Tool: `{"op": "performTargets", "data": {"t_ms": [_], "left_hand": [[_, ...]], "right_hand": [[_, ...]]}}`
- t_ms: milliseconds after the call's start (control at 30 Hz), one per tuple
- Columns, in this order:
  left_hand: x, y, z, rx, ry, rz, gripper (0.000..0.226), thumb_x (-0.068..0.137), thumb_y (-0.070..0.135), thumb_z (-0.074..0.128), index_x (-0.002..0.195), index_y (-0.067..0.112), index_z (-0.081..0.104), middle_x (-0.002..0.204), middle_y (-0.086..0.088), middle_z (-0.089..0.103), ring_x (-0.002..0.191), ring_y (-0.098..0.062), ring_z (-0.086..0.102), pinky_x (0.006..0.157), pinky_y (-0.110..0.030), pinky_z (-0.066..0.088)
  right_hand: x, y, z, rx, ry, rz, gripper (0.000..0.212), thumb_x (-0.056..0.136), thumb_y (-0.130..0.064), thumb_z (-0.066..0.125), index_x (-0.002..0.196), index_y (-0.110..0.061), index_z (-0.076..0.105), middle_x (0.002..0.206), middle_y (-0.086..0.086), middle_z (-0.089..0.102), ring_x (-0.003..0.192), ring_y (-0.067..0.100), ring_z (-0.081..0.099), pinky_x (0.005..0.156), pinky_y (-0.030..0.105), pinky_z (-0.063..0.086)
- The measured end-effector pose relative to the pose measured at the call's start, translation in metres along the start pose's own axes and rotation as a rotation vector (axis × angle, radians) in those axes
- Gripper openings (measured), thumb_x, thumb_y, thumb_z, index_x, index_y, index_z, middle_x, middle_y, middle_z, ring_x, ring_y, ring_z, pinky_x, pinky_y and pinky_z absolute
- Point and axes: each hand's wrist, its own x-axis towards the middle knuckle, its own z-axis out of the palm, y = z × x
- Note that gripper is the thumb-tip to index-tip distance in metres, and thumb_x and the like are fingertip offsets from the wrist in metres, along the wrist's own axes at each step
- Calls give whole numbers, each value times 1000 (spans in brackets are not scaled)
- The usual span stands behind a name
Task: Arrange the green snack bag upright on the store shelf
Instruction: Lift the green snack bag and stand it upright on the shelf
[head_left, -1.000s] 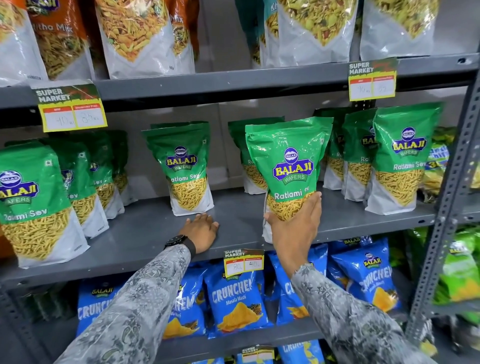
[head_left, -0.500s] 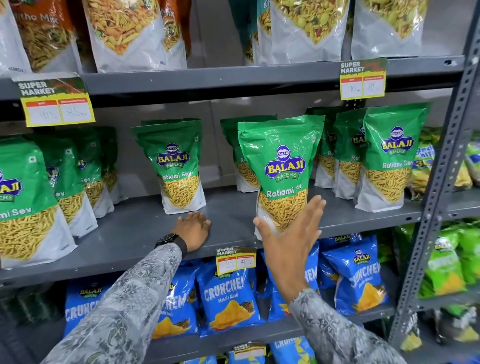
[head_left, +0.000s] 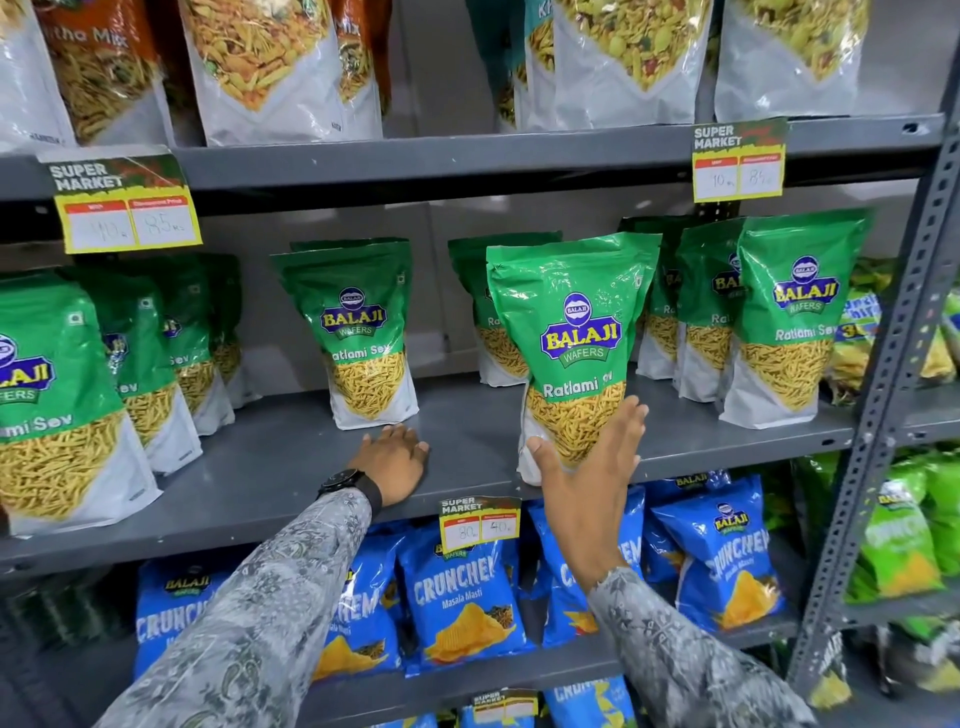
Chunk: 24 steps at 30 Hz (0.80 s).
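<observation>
Two arms in grey patterned sleeves reach up to a grey metal store shelf (head_left: 270, 467). The left hand (head_left: 395, 460), a black watch (head_left: 345, 480) at its wrist, rests flat and empty on the shelf board, fingers loosely together, apparently as a brace. The right hand (head_left: 587, 483) has its fingers (head_left: 631, 415) spread wide against the lower front of the glossy green plastic Ratlami Sev snack bag (head_left: 571, 332), steadying rather than gripping it. The bag stands upright at the shelf's front edge, forward of the matching green bags (head_left: 363, 327) ranged behind, likely so its label faces shoppers.
</observation>
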Motion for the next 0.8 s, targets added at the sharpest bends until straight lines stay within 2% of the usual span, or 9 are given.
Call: {"op": "performTargets", "data": {"t_ms": [133, 300, 467, 800], "left_hand": [[0, 1, 0, -3, 1, -2, 53, 106, 37, 20, 142, 7, 46, 160, -16, 36, 150, -29, 31, 123, -52, 21], [1, 1, -1, -22, -22, -4, 57, 107, 37, 20, 151, 6, 37, 165, -14, 25, 155, -28, 20, 126, -52, 13], [0, 2, -2, -25, -21, -3, 57, 106, 37, 21, 152, 6, 36, 165, -14, 27, 155, -28, 21, 126, -52, 13], [1, 2, -1, -8, -18, -6, 57, 106, 37, 21, 152, 7, 35, 165, -13, 28, 154, -28, 22, 126, -52, 15]], "right_hand": [[11, 2, 4, -6, -13, 2, 112, 92, -46, 72, 165, -24, -9, 175, 2, -9, 162, 22, -4, 130, 46, 2], [21, 3, 9, -18, -2, -7, 111, 91, -40, 76, 166, -20, -2, 176, 5, 2, 161, 22, 6, 120, 28, 7], [30, 3, 15, -49, -9, -2, 112, 90, -40, 77, 166, -17, -1, 175, 10, 5, 161, 25, 8, 126, 38, 15], [38, 6, 20, -65, -8, -4, 113, 90, -39, 78, 166, -15, -2, 175, 12, 5, 161, 27, 8, 126, 37, 13]]}}
